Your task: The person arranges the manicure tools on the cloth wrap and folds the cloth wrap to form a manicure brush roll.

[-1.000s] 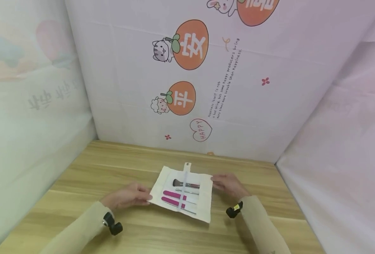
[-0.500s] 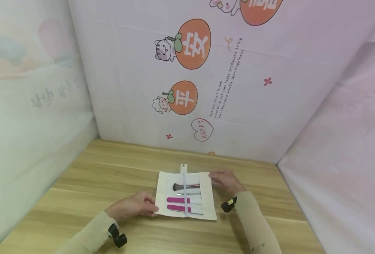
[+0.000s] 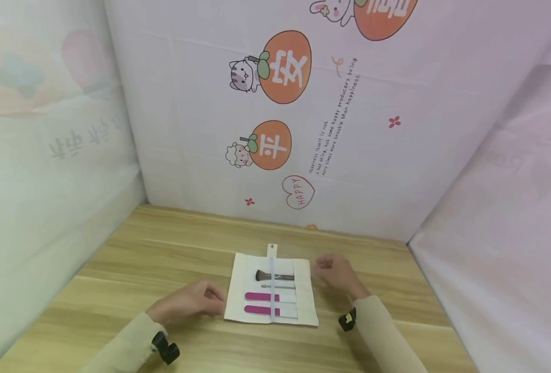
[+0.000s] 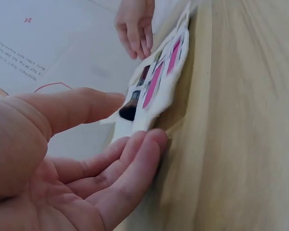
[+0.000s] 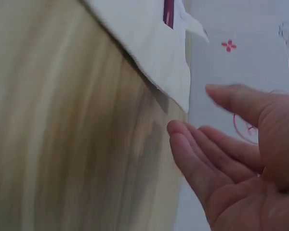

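Note:
A cream fabric roll-up pouch [image 3: 307,292] lies spread flat on the wooden table, its snap tab [image 3: 272,249] pointing to the back wall. Under its pale strap sit a makeup brush [image 3: 261,275], a thin slim tool [image 3: 280,285] and two pink-and-white nail files [image 3: 259,297]. Just off the pouch's left edge is my left hand [image 3: 193,300]; in the left wrist view its thumb and fingers are spread apart with nothing between them. By the far right corner, my right hand [image 3: 336,270] hovers, fingers relaxed and apart from the cloth in the right wrist view.
The wooden table [image 3: 173,243] is bounded by a printed white back wall sheet [image 3: 201,129] and white side sheets [image 3: 504,207]. A small black camera [image 3: 165,349] is strapped to each wrist.
The pouch was held at its left and right edges and turned straighter, then lowered flat. Both hands have now let go and drawn slightly outward from it.

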`<state>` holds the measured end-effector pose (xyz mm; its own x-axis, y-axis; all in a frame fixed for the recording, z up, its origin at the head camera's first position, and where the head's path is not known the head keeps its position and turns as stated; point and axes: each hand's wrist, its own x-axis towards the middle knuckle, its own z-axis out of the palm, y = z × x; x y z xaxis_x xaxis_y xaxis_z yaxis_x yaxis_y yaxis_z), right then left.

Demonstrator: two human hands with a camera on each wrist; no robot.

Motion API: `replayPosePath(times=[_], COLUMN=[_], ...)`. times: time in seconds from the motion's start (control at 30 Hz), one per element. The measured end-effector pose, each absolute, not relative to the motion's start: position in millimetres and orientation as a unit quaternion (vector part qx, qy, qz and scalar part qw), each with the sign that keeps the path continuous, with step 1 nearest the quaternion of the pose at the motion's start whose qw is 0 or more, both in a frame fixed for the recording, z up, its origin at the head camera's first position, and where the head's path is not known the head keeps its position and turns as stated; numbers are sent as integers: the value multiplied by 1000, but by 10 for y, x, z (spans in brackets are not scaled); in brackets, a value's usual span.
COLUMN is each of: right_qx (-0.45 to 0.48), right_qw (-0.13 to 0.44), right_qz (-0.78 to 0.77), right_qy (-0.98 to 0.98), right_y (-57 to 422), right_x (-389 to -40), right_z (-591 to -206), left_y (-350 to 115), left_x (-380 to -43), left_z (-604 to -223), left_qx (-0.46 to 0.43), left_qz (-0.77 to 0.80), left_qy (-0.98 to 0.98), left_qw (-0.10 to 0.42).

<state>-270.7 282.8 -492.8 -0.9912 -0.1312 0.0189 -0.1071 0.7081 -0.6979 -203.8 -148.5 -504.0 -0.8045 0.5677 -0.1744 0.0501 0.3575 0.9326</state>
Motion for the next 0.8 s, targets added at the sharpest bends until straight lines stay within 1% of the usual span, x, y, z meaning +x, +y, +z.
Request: replayPosePath(times=[0.1, 0.2, 0.33, 0.43, 0.53, 0.63, 0.8], right_qx=[-135, -224, -332, -375, -397, -401, -386], right_qw=[16, 6, -35, -50, -60, -69, -50], right_qz=[-315, -235, -127, -87, -66, -59, -61], right_qy=[939, 946, 934, 921, 914, 911, 919], right_y=[2834, 2829, 2818, 2812, 2780, 2729, 2669], right_x=[-2533, -2341, -2113, -1953, -1824, -1738, -1678], right_z=[-4834, -4726, -4651, -4652, -4696, -4759, -4828], left_y=[-1538, -1526, -1430, -1332, -1257, -1221, -1197], left_x=[-2022, -1997, -1930, -1868, -1824, -1806, -1815], left_z=[-4967, -4895, -4832, -4820, -4836, -4869, -4917], left_qx=[227, 279, 336, 367, 395, 415, 417], left_qz=[478, 404, 284, 210, 161, 135, 137], left_qy=[822, 856, 894, 906, 905, 899, 898], left_qw=[210, 163, 89, 34, -7, -27, -19])
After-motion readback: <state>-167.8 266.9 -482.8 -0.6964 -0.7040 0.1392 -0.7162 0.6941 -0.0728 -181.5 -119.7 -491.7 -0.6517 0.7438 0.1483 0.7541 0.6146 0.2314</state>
